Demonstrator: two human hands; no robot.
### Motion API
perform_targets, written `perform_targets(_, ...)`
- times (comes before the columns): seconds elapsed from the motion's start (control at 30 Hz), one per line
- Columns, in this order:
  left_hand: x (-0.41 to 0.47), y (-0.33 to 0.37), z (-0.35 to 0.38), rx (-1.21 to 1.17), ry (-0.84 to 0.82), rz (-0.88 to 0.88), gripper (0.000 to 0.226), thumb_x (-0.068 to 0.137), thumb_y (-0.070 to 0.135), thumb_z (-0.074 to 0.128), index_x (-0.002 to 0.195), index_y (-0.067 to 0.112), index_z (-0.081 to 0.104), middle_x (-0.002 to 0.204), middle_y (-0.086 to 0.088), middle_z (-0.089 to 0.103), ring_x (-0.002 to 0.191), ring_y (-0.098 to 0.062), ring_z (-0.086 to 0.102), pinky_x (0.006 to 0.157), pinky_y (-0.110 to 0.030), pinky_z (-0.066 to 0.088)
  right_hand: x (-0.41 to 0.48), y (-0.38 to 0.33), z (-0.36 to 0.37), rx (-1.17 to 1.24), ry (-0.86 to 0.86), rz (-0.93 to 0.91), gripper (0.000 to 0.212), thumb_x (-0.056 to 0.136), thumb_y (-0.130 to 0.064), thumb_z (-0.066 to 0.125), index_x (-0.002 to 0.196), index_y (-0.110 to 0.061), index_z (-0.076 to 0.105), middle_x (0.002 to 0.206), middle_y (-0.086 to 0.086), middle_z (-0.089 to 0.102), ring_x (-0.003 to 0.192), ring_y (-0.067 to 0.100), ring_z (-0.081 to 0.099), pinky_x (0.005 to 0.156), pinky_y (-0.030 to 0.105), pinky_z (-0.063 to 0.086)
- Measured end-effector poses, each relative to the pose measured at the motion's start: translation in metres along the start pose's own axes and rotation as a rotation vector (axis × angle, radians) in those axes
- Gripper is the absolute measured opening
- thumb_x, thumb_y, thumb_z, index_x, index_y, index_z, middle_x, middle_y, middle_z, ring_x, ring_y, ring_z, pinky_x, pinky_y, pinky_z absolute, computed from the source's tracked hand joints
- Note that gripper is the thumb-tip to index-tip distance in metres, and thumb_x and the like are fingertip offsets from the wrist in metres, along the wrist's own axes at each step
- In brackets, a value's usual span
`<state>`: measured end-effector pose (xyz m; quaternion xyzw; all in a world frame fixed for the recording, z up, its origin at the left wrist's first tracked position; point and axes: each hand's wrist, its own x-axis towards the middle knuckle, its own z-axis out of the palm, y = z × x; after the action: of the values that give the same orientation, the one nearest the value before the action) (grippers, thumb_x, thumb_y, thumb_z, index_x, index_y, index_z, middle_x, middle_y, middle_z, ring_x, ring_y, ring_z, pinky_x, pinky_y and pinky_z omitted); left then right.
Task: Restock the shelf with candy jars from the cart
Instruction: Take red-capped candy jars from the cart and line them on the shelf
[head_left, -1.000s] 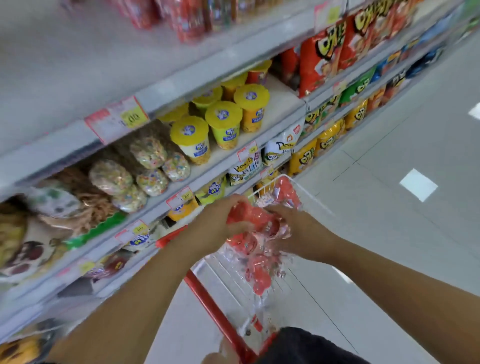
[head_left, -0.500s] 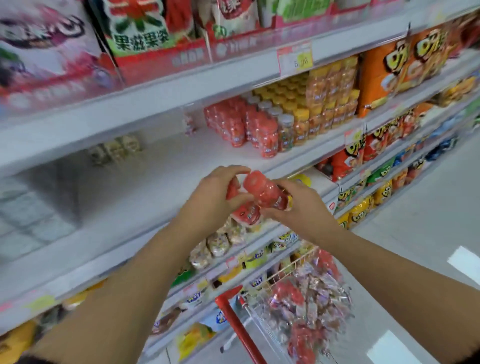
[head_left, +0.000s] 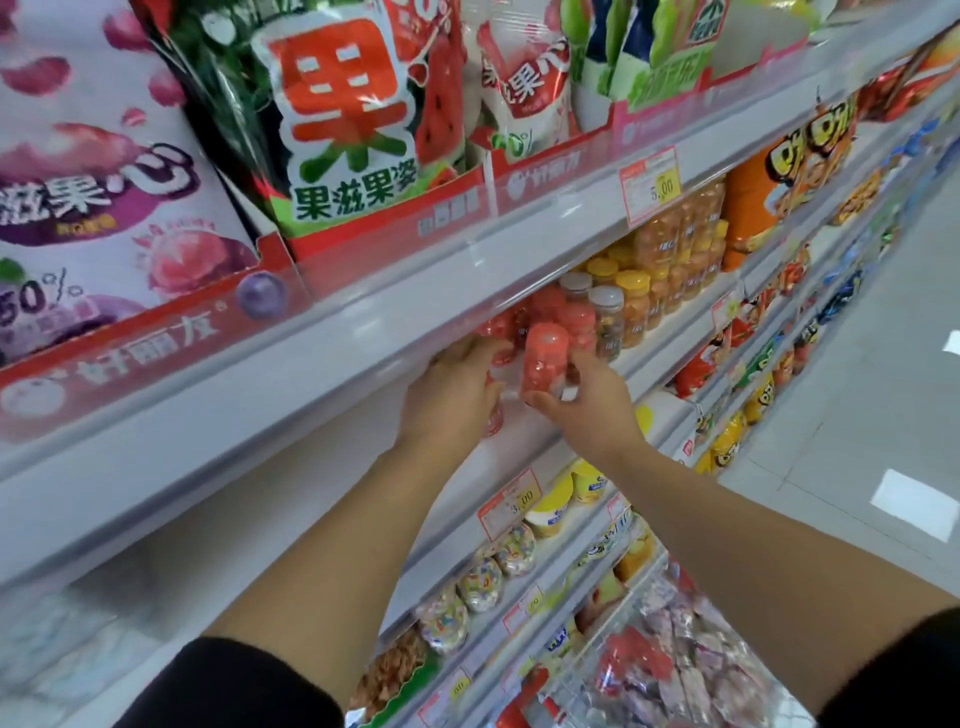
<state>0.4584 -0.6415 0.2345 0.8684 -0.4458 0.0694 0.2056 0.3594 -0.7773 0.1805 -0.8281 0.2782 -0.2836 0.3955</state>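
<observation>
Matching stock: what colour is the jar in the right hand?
The small plastic candy jar is pink-red; head view.

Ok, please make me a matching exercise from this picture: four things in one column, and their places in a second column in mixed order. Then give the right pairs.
Things
1. upright pink jar
2. half-hidden pink jar
3. yellow-lidded jars
4. watermelon bag

Places
a. on the top shelf
b. in the right hand
c. standing on the middle shelf, right of both hands
d. in the left hand

Pairs: 1-b; 2-d; 3-c; 4-a
</observation>
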Motion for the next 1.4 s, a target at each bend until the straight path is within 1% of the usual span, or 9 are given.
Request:
perform_targets(0.2, 0.006, 0.0, 0.001, -0.2, 0.037, 0.037, 0.053, 0.087, 0.019, 0.068, 0.138, 0.023, 0.053, 0.131, 0.003, 0.058, 0.119, -0.022, 0.056, 0.096, -0.035, 0.048, -0.006, 0.007, 0.003, -0.173, 0.029, 0.047, 0.039, 0.075, -0.043, 0.078, 0.109, -0.032, 0.063, 0.099, -0.005, 0.067, 0.108, 0.024, 0.049, 0.087, 0.039, 0.045)
perform_targets(0.3, -0.009, -0.001, 0.003, -0.493, 0.061, -0.124, 0.05, 0.082, 0.014, 0.075, 0.126, 0.026, 0.055, 0.099, 0.023, 0.05, 0.104, -0.013, 0.056, 0.095, -0.034, 0.048, -0.012, 0.006, 0.002, -0.131, 0.074, 0.049, 0.041, 0.075, -0.04, 0.079, 0.113, -0.031, 0.063, 0.102, -0.008, 0.067, 0.11, 0.023, 0.05, 0.091, 0.042, 0.046)
perform_targets(0.4, -0.02, -0.016, 0.014, -0.585, 0.019, -0.275, 0.064, 0.078, 0.03, 0.082, 0.132, 0.031, 0.047, 0.111, 0.018, 0.054, 0.105, -0.009, 0.057, 0.089, -0.028, 0.049, -0.022, 0.009, 0.001, -0.045, 0.159, 0.066, 0.046, 0.075, -0.045, 0.08, 0.116, -0.032, 0.061, 0.106, -0.019, 0.059, 0.109, 0.016, 0.05, 0.095, 0.043, 0.046)
perform_targets(0.5, -0.017, -0.02, 0.021, -0.524, -0.088, -0.307, 0.037, 0.082, 0.035, 0.078, 0.113, 0.029, 0.058, 0.104, 0.01, 0.065, 0.097, -0.014, 0.065, 0.082, -0.03, 0.052, -0.028, 0.009, 0.0, -0.048, 0.175, 0.095, 0.043, 0.078, -0.044, 0.079, 0.114, -0.028, 0.061, 0.105, -0.016, 0.059, 0.109, 0.018, 0.051, 0.096, 0.045, 0.046)
perform_targets(0.63, 0.002, -0.009, 0.027, -0.505, -0.061, -0.312, 0.014, 0.087, 0.03, 0.071, 0.086, 0.032, 0.057, 0.084, 0.011, 0.064, 0.082, -0.016, 0.064, 0.075, -0.03, 0.052, -0.021, 0.002, -0.003, -0.105, 0.139, 0.153, 0.047, 0.079, -0.05, 0.076, 0.119, -0.027, 0.064, 0.113, -0.009, 0.065, 0.116, 0.022, 0.05, 0.101, 0.045, 0.041)
perform_targets(0.77, 0.029, -0.005, 0.047, -0.419, -0.042, -0.335, 0.017, 0.088, 0.033, 0.062, 0.101, 0.024, 0.066, 0.092, 0.003, 0.07, 0.08, -0.017, 0.065, 0.055, -0.02, 0.039, -0.016, -0.003, -0.004, -0.183, 0.097, 0.163, 0.042, 0.078, -0.055, 0.072, 0.114, -0.034, 0.065, 0.106, -0.013, 0.067, 0.113, 0.022, 0.047, 0.099, 0.04, 0.035)
perform_targets(0.97, 0.028, 0.0, 0.058, -0.507, 0.091, -0.348, 0.017, 0.089, 0.022, 0.067, 0.1, 0.025, 0.056, 0.102, 0.002, 0.065, 0.089, -0.017, 0.062, 0.071, -0.025, 0.046, -0.015, -0.002, -0.003, -0.227, 0.134, 0.16, 0.034, 0.083, -0.052, 0.07, 0.113, -0.037, 0.065, 0.106, -0.012, 0.067, 0.114, 0.022, 0.049, 0.103, 0.04, 0.032)
perform_targets(1.1, 0.034, -0.003, 0.063, -0.494, 0.071, -0.365, 0.024, 0.083, 0.034, 0.065, 0.106, 0.028, 0.061, 0.099, 0.007, 0.068, 0.092, -0.016, 0.064, 0.074, -0.032, 0.054, -0.01, -0.001, -0.001, -0.239, 0.169, 0.166, 0.028, 0.084, -0.05, 0.07, 0.109, -0.038, 0.065, 0.105, -0.014, 0.067, 0.113, 0.022, 0.05, 0.102, 0.039, 0.032)
perform_targets(1.4, 0.041, -0.001, 0.064, -0.532, 0.08, -0.365, 0.026, 0.09, 0.026, 0.066, 0.115, 0.019, 0.062, 0.109, -0.001, 0.068, 0.097, -0.019, 0.065, 0.08, -0.031, 0.051, -0.007, 0.004, 0.008, -0.308, 0.218, 0.2, 0.042, 0.077, -0.061, 0.067, 0.111, -0.036, 0.064, 0.109, -0.013, 0.066, 0.115, 0.021, 0.049, 0.108, 0.042, 0.028)
